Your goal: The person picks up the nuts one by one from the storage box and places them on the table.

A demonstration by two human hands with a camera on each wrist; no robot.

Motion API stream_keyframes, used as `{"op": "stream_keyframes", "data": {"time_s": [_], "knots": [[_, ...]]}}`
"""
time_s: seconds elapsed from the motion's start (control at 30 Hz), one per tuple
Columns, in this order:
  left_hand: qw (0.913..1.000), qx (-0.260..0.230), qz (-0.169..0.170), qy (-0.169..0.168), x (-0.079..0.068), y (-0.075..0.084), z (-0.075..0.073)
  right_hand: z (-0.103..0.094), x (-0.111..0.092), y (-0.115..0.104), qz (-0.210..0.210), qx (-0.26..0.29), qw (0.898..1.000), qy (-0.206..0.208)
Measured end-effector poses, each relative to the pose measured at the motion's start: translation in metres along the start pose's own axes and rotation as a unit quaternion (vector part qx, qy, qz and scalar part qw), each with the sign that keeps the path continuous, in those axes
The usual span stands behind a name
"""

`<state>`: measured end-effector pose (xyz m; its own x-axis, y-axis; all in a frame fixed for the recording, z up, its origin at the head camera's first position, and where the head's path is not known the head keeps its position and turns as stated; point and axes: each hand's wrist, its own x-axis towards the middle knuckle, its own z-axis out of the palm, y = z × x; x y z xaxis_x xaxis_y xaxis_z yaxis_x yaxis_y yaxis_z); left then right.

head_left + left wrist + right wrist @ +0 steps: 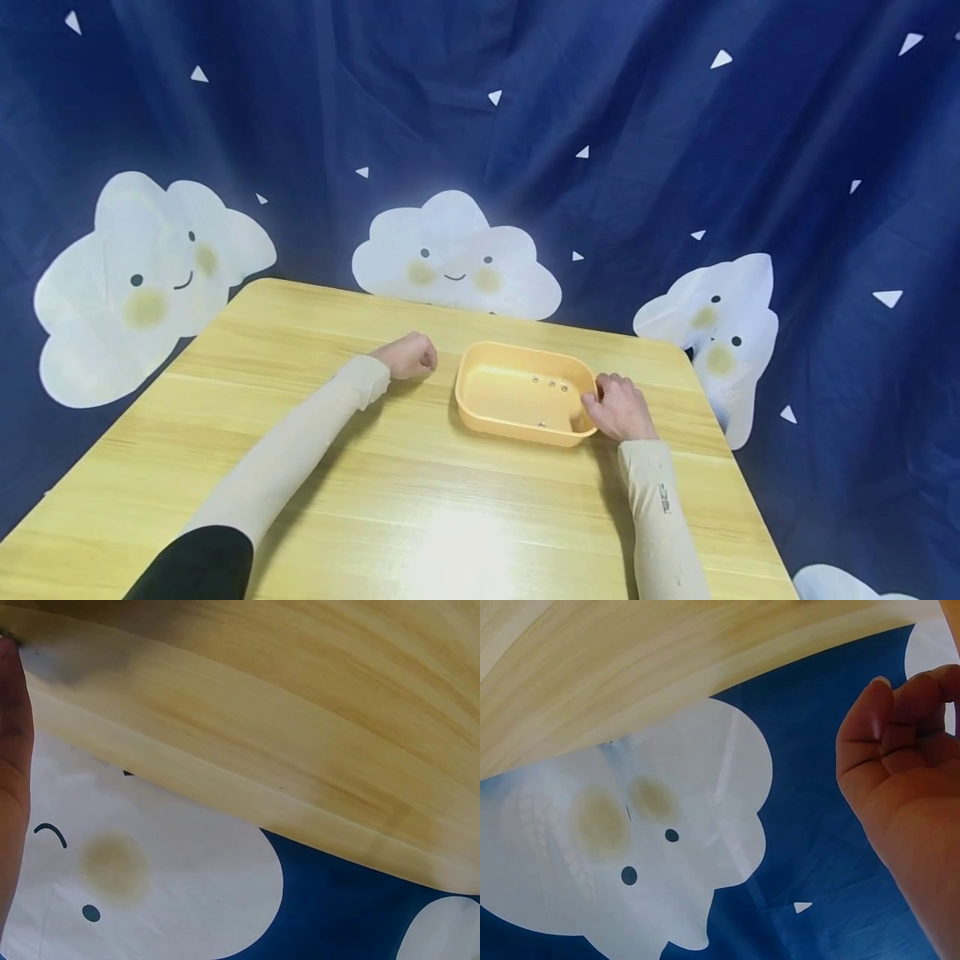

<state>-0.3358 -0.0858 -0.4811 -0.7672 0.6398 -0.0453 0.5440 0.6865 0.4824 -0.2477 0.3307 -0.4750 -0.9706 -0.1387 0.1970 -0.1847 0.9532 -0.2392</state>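
Note:
A yellow-orange plastic tray (517, 354) with rounded corners sits on the table in the head view. Several small silvery metal pieces (552, 383) lie on its floor, too small to name. My right hand (622, 408) grips the tray's right end, thumb over the rim. The right wrist view shows that hand (907, 750) with curled fingers, the tray out of frame. Left of the tray and apart from it, my left hand (408, 357) has its fingers curled just above the table. At its fingertips a tiny dark, shiny metal piece (6, 634) partly shows in the left wrist view.
The light wood table (360, 500) runs beneath both arms, with its far edge a little beyond the tray. A dark blue curtain (420, 100) with white clouds and triangles hangs behind the table and along its sides.

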Motion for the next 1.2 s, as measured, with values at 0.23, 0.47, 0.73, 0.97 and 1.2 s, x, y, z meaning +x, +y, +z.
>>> {"op": "stream_keyframes", "data": {"time_s": [0.23,0.47,0.73,0.97,1.2], "knots": [[1.0000,0.002,0.003,-0.004,0.000,0.000,0.001,0.000,0.000,0.001,0.001,0.004,1.000,0.000],[1.0000,-0.009,0.001,0.004,0.001,-0.008,0.002,0.001,-0.001,0.002,0.002,0.003,1.000,-0.004],[0.9990,-0.036,-0.026,0.003,-0.003,-0.016,-0.008,0.000,0.000,0.001,0.002,0.004,1.000,-0.004],[0.9995,-0.016,-0.022,0.017,-0.003,-0.012,-0.028,0.000,0.001,0.002,0.000,-0.011,1.000,-0.007],[0.9990,-0.002,-0.012,0.042,0.004,0.011,-0.043,-0.001,0.002,0.002,0.001,-0.023,1.000,-0.010]]}}
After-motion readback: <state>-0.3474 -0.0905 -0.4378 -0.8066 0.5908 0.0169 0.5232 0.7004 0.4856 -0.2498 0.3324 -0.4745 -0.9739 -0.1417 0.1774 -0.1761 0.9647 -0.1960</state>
